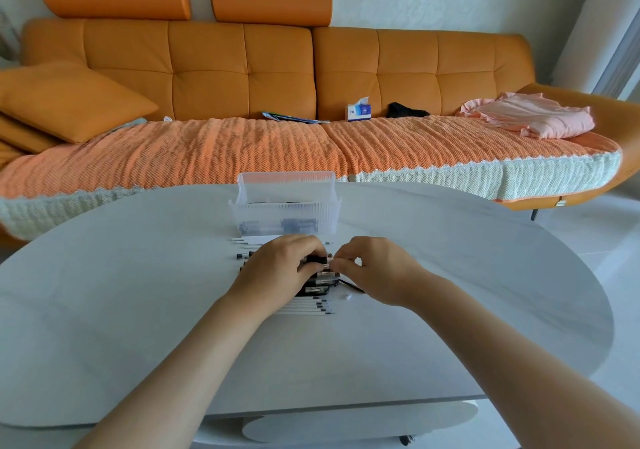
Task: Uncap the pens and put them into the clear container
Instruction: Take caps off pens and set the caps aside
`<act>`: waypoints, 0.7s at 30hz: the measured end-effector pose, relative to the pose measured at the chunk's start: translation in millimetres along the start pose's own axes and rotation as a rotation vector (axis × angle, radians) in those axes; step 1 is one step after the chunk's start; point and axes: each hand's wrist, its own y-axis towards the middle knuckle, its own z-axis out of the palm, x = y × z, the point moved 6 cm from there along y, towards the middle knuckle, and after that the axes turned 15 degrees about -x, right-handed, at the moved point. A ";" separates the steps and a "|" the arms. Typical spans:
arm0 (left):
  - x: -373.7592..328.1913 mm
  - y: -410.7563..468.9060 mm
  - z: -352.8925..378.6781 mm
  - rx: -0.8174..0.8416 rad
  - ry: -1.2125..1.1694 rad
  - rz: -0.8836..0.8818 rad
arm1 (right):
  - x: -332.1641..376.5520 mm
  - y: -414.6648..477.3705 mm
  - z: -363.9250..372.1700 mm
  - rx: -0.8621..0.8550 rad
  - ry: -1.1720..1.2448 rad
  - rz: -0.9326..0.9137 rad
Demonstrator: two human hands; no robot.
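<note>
From your head view, your left hand [277, 270] curls its fingers [304, 250] round a black pen [315, 259], and your right hand [375, 270] pinches its other end (just above the pile of pens [313, 285]) mid-table [138, 310]. The clear container [311, 216] stands just beyond, toward the far edge.

1 head camera faces forward, downward.

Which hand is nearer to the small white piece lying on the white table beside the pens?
Right. The right hand is just behind the small white piece, nearly over it; the left hand is farther away, to its left, across the pens.
</note>
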 end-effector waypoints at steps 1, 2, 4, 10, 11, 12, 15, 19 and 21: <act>1.6 0.1 0.1 -0.001 0.003 -0.006 | -1.6 -0.4 -1.3 -0.001 -0.045 0.003; 3.9 0.3 -0.2 -0.004 0.007 -0.017 | -3.6 -0.5 -3.2 -0.003 -0.081 0.012; 8.0 0.8 -1.5 -0.010 0.021 -0.041 | -7.8 -1.3 -7.8 -0.007 -0.130 0.032; 8.6 -0.3 -1.3 0.027 0.080 -0.038 | -17.0 -4.6 -9.5 0.043 -0.249 0.023; 7.6 -0.6 -1.4 0.025 0.098 -0.029 | -17.8 -4.0 -8.7 0.040 -0.253 0.019; 6.4 -1.1 -2.0 0.017 0.123 -0.018 | -18.0 -3.2 -8.4 0.033 -0.255 0.010; 2.7 -1.7 -4.2 -0.007 0.172 0.008 | -17.4 -2.1 -10.9 -0.010 -0.243 -0.014; 2.0 -1.3 -4.5 -0.003 0.158 0.012 | -13.5 0.7 -17.6 -0.113 -0.161 -0.031; 1.9 -1.1 -4.3 0.001 0.152 0.019 | -10.5 2.1 -18.5 -0.142 -0.114 -0.044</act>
